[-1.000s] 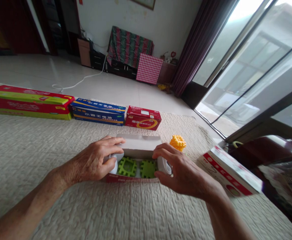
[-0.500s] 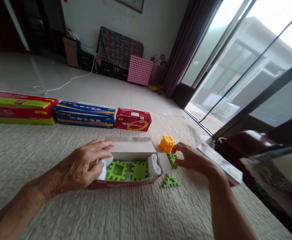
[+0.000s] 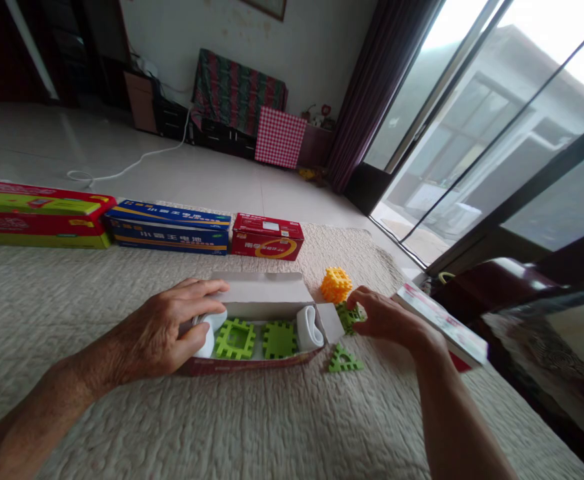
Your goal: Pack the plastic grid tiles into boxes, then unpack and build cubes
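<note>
A long cardboard box (image 3: 252,365) lies in front of me with its flap raised. Inside are two green square interlocking blocks (image 3: 279,340), with white rolls (image 3: 310,327) at both ends. My left hand (image 3: 172,327) clasps the box's left end, its thumb by the partly covered white roll there. Right of the box, my right hand (image 3: 379,313) curls its thumb and fingers on a green interlocking block (image 3: 347,319), which they partly hide. Nearby are a yellow block cube (image 3: 337,285) and a green triangular block (image 3: 345,360).
A red-and-green box (image 3: 37,217), a blue box (image 3: 169,227) and a red box (image 3: 267,238) stand in a row behind. A white-topped box (image 3: 445,320) lies beyond my right wrist. All rest on a quilted cream cover (image 3: 222,427).
My right hand has come slightly closer around the green block beside the box. The left hand stays in place, and the view has shifted a little.
</note>
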A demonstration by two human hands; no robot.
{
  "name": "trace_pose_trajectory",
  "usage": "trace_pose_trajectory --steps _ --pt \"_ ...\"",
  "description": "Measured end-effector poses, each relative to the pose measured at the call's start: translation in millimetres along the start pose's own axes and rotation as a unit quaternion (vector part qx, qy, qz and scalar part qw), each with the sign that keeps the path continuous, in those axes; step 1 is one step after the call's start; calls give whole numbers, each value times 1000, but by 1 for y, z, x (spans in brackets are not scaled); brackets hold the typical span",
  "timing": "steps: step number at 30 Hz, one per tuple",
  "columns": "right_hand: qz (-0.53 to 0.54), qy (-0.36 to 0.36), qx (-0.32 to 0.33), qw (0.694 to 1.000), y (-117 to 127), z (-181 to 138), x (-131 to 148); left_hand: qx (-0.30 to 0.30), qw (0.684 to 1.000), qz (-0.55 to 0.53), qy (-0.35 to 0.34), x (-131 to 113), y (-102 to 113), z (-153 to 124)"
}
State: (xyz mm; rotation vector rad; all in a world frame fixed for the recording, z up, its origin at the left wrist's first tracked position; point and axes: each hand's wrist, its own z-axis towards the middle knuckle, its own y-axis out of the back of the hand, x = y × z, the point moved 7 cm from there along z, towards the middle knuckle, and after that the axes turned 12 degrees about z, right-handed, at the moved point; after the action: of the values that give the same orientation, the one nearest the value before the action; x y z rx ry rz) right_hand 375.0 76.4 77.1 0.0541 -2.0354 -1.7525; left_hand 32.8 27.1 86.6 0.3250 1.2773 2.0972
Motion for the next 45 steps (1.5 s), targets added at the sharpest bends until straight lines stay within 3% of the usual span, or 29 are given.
trace_pose_trajectory --steps 5,9,14,18,29,34,40,45 --pt "-10 8 -63 998 27 -10 13 14 1000 6 -8 -1 0 1" --pt "52 91 -139 985 45 -19 66 4 1000 2 -22 -3 3 3" --pt "140 180 -61 972 16 -16 146 7 1000 0 -26 -6 5 5" --pt "137 196 -6 971 -9 -3 178 17 1000 -7 -20 -7 6 5" --pt "139 129 -19 982 -24 13 209 3 1000 -18 -18 -7 6 5" --pt "146 144 -43 978 -18 10 204 -6 1000 -18 -26 -7 6 6" --pt "119 146 -11 982 -16 7 194 -4 999 -16 -28 -7 6 5" --pt "125 160 -26 979 -8 4 191 0 1000 -9 -23 -7 8 6"
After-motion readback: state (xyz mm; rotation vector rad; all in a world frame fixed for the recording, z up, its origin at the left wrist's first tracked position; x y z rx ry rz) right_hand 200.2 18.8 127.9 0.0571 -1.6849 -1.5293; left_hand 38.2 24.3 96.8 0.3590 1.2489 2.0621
